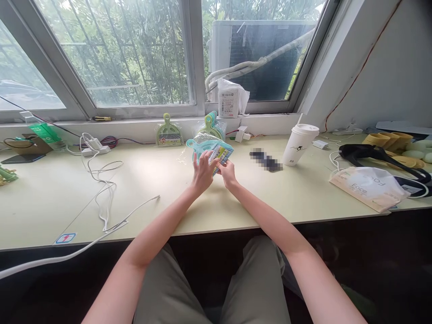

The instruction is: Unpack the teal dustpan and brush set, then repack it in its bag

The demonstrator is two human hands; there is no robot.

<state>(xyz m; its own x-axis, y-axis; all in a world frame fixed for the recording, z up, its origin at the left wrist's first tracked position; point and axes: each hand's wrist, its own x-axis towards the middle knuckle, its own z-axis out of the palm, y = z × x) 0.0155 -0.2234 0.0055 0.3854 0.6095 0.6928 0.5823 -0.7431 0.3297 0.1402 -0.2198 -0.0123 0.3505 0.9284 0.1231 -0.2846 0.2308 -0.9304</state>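
A light blue mini dustpan and brush set [205, 147] in clear plastic wrapping, with a yellow and white label, is lifted a little off the pale green desk [151, 198]. My left hand [201, 173] grips its lower left side. My right hand [227, 173] pinches the labelled lower right corner. Behind it, a stack of green and blue packaged dustpan sets [212, 126] leans by the window sill. A single green packaged set [168, 131] stands against the sill further left.
A white lidded cup with a straw [299, 143] stands right of my hands. A bag of face masks [369, 186] and black straps [374, 155] lie at the right. White cables [101, 189] and a power strip [96, 149] cross the left side. A blurred dark object [266, 160] lies mid-desk.
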